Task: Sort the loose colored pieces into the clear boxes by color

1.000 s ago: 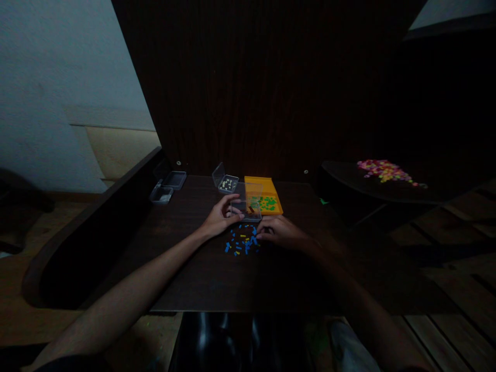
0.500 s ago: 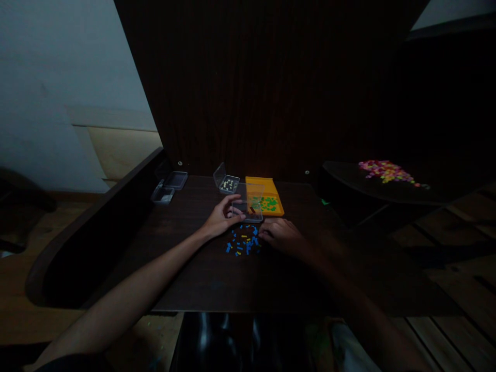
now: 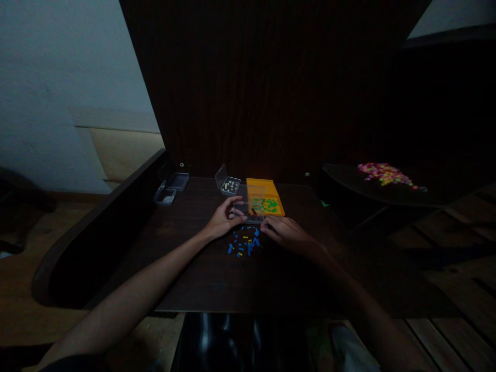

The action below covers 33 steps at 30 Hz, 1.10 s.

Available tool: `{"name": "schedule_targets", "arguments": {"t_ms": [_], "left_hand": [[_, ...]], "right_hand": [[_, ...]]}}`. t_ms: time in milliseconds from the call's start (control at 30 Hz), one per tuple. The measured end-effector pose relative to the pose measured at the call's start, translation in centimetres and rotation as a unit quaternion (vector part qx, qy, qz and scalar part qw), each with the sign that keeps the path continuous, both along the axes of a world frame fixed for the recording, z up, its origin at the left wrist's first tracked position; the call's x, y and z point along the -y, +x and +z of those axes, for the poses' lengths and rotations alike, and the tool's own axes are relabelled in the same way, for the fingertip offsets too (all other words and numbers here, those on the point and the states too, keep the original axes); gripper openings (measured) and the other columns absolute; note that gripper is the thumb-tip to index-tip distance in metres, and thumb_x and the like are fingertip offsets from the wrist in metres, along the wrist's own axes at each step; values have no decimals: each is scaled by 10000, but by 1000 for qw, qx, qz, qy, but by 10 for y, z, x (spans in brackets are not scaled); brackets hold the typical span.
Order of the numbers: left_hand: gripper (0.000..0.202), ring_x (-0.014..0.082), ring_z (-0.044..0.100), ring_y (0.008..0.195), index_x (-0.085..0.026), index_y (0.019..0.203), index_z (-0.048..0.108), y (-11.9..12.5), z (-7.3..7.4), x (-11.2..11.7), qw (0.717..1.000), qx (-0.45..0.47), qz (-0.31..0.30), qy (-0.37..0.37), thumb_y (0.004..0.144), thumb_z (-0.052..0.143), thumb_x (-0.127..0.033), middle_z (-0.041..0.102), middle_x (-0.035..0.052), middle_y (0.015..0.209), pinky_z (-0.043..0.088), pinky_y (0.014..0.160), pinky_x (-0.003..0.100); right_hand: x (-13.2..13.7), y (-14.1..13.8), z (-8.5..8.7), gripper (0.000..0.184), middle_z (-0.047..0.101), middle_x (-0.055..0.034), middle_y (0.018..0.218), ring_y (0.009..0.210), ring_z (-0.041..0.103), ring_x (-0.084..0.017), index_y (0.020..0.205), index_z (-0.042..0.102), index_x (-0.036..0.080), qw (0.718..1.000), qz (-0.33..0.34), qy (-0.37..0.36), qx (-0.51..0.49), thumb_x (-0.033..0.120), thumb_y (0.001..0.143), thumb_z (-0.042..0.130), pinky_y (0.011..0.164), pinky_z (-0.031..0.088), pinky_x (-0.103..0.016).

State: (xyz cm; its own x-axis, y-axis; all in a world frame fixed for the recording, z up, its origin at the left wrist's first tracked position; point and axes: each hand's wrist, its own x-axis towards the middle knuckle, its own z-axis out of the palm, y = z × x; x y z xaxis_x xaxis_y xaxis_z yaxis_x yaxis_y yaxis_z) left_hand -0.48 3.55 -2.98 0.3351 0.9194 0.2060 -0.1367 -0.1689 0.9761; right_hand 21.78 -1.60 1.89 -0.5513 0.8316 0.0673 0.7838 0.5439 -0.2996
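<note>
My left hand [image 3: 222,219] grips the left side of a small clear plastic box [image 3: 256,220], its fingers behind it and the thumb in front. The box's lid stands open at the back, and a small dark reddish piece shows inside. Close to the box's front right corner is my right hand [image 3: 285,232], its fingertips pinched together; whatever they hold is hidden. Small blue and yellow pieces [image 3: 256,242] lie scattered on the dark table just in front of the box, left of my right hand.
An orange-yellow tray [image 3: 260,182] with green pieces [image 3: 273,208] lies behind the box. An open clear case [image 3: 231,185] with pale pieces stands behind my left hand. Another open case [image 3: 166,197] is at the left. Colourful pieces [image 3: 387,174] are heaped on a right-hand ledge.
My right hand has moved slightly up and right, nearer the box's front right corner. The left hand still holds the box. The whole view has shifted a little.
</note>
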Motion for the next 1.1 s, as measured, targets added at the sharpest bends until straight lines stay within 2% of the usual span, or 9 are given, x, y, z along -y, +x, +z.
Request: {"name": "schedule_targets", "arguments": {"t_ms": [100,200,433,633,767,933,1100], "left_hand": [[637,90,604,791,-179,1213,514,1,0,0,1000,4,-6,0,641,795,-207,544,130,1238,502,705,250],[640,87,602,792,-174,1211,510,1,0,1,1000,6,-9,-1,640,796,-202,543,129,1230,504,722,256],[638,92,590,786,-174,1200,495,1,3,3,999,18,-29,1,642,798,-236,570,88,1128,502,724,253],[643,115,587,783,-173,1189,497,1,3,3,1000,1,-26,6,633,805,-262,597,25,936,498,715,255],[670,118,595,786,-164,1195,490,1,2,1,1000,6,-26,5,618,818,-257,603,25,930,502,732,261],[683,129,594,823,-153,1204,482,0,2,0,1000,8,-26,11,616,818,-245,605,45,975,500,735,262],[668,127,602,814,-164,1196,490,1,1,0,999,21,-28,9,622,818,-255,596,60,1050,500,722,264]], "right_hand": [[-7,0,12,185,670,-65,935,824,606,-170,968,595,178,998,15,4,-61,293,951,451,741,428,-276],[-19,-6,21,184,661,-53,878,758,589,-157,982,601,167,996,21,24,-79,298,942,477,698,420,-265],[-48,-40,34,167,642,-66,882,801,571,-159,945,620,142,998,54,33,-17,269,923,514,702,399,-256],[-55,-60,30,269,661,-117,958,868,599,-217,1023,646,140,993,19,64,94,340,943,486,723,403,-291],[-55,-64,25,308,655,-144,1039,961,599,-242,1089,634,134,987,19,90,129,352,958,460,773,405,-305],[-58,-64,28,262,663,-120,990,913,606,-222,1016,662,151,990,7,64,122,355,923,529,734,392,-280],[-64,-57,31,186,672,-63,915,838,592,-186,1007,656,180,996,27,55,59,282,859,612,678,371,-256]]}}
